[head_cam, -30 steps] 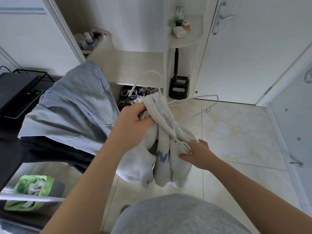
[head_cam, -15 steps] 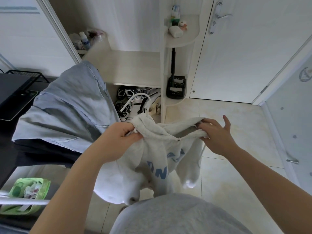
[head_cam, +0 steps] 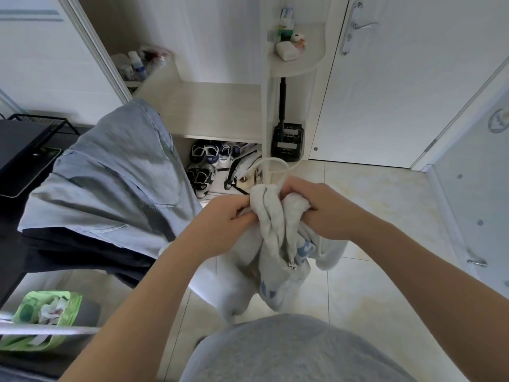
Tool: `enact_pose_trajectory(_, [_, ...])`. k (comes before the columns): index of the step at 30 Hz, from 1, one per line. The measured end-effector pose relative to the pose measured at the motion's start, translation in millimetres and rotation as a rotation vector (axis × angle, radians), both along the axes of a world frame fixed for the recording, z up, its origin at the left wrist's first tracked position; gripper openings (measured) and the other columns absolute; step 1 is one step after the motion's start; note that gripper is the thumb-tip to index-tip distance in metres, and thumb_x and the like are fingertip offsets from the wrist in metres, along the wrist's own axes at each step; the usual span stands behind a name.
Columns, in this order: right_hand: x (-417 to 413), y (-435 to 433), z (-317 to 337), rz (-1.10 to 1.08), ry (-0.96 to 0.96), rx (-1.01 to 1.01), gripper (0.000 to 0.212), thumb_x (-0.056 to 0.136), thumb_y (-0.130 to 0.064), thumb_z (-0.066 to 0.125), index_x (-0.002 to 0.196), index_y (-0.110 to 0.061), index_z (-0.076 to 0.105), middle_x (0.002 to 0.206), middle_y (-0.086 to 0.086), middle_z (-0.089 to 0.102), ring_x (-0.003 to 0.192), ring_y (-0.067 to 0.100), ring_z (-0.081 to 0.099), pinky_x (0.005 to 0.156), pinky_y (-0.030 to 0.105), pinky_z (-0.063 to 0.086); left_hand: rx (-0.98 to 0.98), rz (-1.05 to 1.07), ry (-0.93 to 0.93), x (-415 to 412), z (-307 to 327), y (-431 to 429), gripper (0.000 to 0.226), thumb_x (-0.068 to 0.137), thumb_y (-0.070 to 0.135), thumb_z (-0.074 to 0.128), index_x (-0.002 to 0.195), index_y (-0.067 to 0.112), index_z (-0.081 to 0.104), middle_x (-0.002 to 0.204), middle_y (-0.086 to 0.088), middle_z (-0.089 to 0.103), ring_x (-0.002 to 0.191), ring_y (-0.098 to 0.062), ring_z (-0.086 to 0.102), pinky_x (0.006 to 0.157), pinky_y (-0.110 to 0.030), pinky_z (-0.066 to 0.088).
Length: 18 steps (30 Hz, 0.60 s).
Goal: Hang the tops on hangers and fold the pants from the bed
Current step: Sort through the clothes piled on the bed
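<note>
Both hands: left hand [head_cam: 228, 219] and right hand [head_cam: 316, 206] clutch the white top [head_cam: 275, 244] by its bunched neck, between them.
Hook: the hanger [head_cam: 276, 167] rises just beyond, nearer the right hand.
Long axis: hangs straight down below.

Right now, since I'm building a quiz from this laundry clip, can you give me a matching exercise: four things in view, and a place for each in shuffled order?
Things:
1 white top
2 hanger hook
3 shoes
4 green bag

Places:
a under the wooden shelf
b bunched in the left hand and right hand
c poking up just above the hands
d bottom left of the view

Pairs: 1-b; 2-c; 3-a; 4-d
</note>
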State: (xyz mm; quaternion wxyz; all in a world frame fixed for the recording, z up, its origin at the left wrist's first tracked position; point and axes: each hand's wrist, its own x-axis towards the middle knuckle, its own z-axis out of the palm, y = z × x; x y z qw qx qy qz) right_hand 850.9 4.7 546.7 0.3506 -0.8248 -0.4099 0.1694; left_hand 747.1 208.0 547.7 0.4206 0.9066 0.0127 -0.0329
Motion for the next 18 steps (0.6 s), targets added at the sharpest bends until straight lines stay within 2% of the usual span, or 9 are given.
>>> enact_pose_trajectory(2, [5.3,-4.8,3.0,-0.01,0.07,0.048,0.029,0.09,0.004,0.053,0.092,-0.025,0.053,0.086,-0.003,0.063,0.076,0.009,0.055,0.069,0.023,0.046,-0.02,-0.012,-0.051,-1.5,2.6,8.5,0.017,0.1,0.028,0.059,0.102,0.024,0.076,0.069,0.01,0.064,0.06,-0.002,0.048,0.061,-0.015,0.04])
enact_pose_trajectory(5, [10.0,-11.8,5.7,0.011,0.169,0.071,0.031,0.086,0.009,0.055,0.093,-0.021,0.056,0.081,-0.003,0.062,0.071,0.003,0.05,0.066,0.014,0.042,-0.042,0.037,-0.06,-2.4,2.3,21.3,0.018,0.097,0.029,0.062,0.104,0.038,0.076,0.09,0.011,0.076,0.085,-0.018,0.069,0.082,-0.032,0.055])
enact_pose_trajectory(6, [12.3,-13.7,5.9,0.022,0.187,0.06,0.029,0.086,0.009,0.058,0.096,-0.019,0.058,0.081,-0.003,0.064,0.072,0.005,0.053,0.067,0.014,0.043,-0.047,0.061,-0.076,-2.1,1.2,25.0,0.02,0.097,0.027,0.064,0.099,0.043,0.075,0.092,0.012,0.076,0.087,-0.016,0.069,0.083,-0.031,0.055])
enact_pose_trajectory(8, [17.2,-17.2,7.7,0.049,0.185,0.017,0.029,0.084,0.004,0.067,0.1,-0.019,0.061,0.09,-0.001,0.068,0.079,0.012,0.06,0.071,0.019,0.047,-0.012,0.102,-0.128,-0.6,-0.3,32.1,0.025,0.097,0.024,0.064,0.091,0.047,0.071,0.084,0.014,0.074,0.077,-0.009,0.066,0.07,-0.021,0.049])
enact_pose_trajectory(10, [23.3,-24.9,11.2,0.067,0.208,-0.006,0.031,0.078,-0.011,0.077,0.104,-0.021,0.063,0.099,-0.007,0.068,0.086,0.006,0.062,0.075,0.02,0.048,0.037,0.213,-0.147,0.4,-4.0,46.0,0.022,0.098,0.025,0.062,0.086,0.041,0.07,0.077,0.005,0.071,0.066,-0.011,0.058,0.06,-0.022,0.041])
enact_pose_trajectory(12, [28.6,-36.3,17.1,0.079,0.3,-0.011,0.034,0.069,-0.036,0.079,0.101,-0.032,0.066,0.1,-0.017,0.067,0.09,0.001,0.063,0.076,0.017,0.05,0.05,0.35,-0.16,-0.9,-7.4,64.2,0.019,0.099,0.027,0.058,0.084,0.034,0.067,0.075,-0.002,0.067,0.06,-0.009,0.051,0.057,-0.022,0.038])
enact_pose_trajectory(14, [28.8,-41.7,19.0,0.071,0.36,-0.032,0.027,0.065,-0.053,0.076,0.085,-0.039,0.064,0.088,-0.021,0.065,0.077,-0.002,0.06,0.067,0.014,0.047,0.052,0.418,-0.178,-1.8,-10.8,72.7,0.018,0.101,0.026,0.056,0.086,0.03,0.066,0.076,-0.004,0.064,0.06,-0.007,0.048,0.057,-0.02,0.037])
enact_pose_trajectory(16, [28.1,-36.6,15.8,0.026,0.314,-0.053,0.041,0.075,-0.063,0.074,0.069,-0.025,0.057,0.065,-0.02,0.055,0.055,0.001,0.047,0.052,0.014,0.038,0.041,0.411,-0.198,1.8,-13.0,66.4,0.017,0.102,0.023,0.054,0.089,0.023,0.065,0.077,-0.008,0.063,0.061,-0.008,0.047,0.055,-0.012,0.035])
enact_pose_trajectory(18, [25.9,-25.5,14.5,-0.035,0.249,-0.049,0.058,0.089,-0.061,0.057,0.062,-0.01,0.048,0.05,-0.018,0.041,0.043,0.004,0.033,0.046,0.012,0.032,0.008,0.395,-0.214,8.2,-14.9,54.2,0.016,0.102,0.021,0.053,0.091,0.019,0.065,0.077,-0.009,0.062,0.062,-0.008,0.047,0.054,-0.01,0.035])
